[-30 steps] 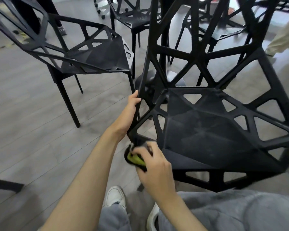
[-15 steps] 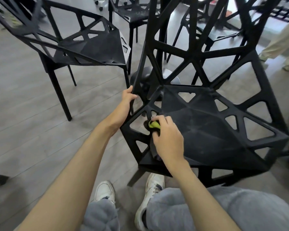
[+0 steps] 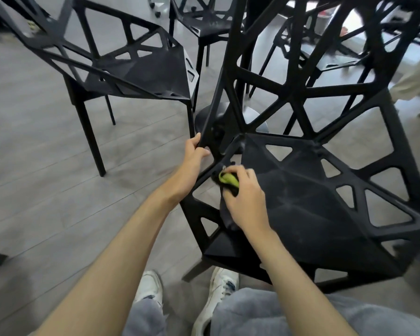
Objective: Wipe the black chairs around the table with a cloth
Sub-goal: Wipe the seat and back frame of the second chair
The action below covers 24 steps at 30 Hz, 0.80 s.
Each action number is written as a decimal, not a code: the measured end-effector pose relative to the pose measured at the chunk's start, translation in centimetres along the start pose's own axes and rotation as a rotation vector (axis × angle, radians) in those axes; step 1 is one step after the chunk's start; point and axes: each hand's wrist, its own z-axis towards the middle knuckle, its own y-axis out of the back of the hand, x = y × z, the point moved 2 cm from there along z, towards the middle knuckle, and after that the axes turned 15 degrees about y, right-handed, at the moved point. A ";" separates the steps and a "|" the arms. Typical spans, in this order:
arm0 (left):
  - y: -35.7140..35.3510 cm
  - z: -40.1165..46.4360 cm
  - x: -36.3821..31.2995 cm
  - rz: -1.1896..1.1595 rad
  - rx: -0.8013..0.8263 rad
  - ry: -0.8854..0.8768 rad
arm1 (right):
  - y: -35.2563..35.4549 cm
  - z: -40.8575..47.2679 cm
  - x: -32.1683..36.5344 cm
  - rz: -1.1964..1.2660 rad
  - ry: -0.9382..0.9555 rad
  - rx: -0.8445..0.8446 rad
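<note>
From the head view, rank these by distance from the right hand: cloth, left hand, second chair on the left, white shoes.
From the right hand:
1. Cloth, gripped in it, on the near chair.
2. Left hand, just up-left on the frame.
3. White shoes, below on the floor.
4. Second chair, far upper left.

The near black chair (image 3: pixel 308 204) is looking matt and dusty, hard like moulded plastic or metal; the cloth (image 3: pixel 228 181) is showing soft dark-and-green fabric; the floor (image 3: pixel 46 178) is showing grey wood-grain planks.

The chair (image 3: pixel 301 202) under my cloth (image 3: pixel 228 181) is matt black, its seat cut with triangular openings; the cloth is dark with a yellow-green fold. The floor (image 3: pixel 46 190) is grey wood-grain planks, my trousers (image 3: pixel 264 314) are grey, my shoes (image 3: pixel 150 287) white
</note>
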 end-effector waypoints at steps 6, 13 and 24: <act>0.1 -0.6 0.2 -0.010 -0.011 0.011 | -1.5 6.3 -4.5 -0.084 0.012 -0.045; -0.3 0.0 0.3 -0.058 0.013 -0.019 | -1.0 4.7 -4.1 -0.116 -0.078 -0.033; -0.1 0.4 2.0 0.057 0.007 -0.024 | 0.2 4.2 -5.2 -0.171 -0.096 -0.006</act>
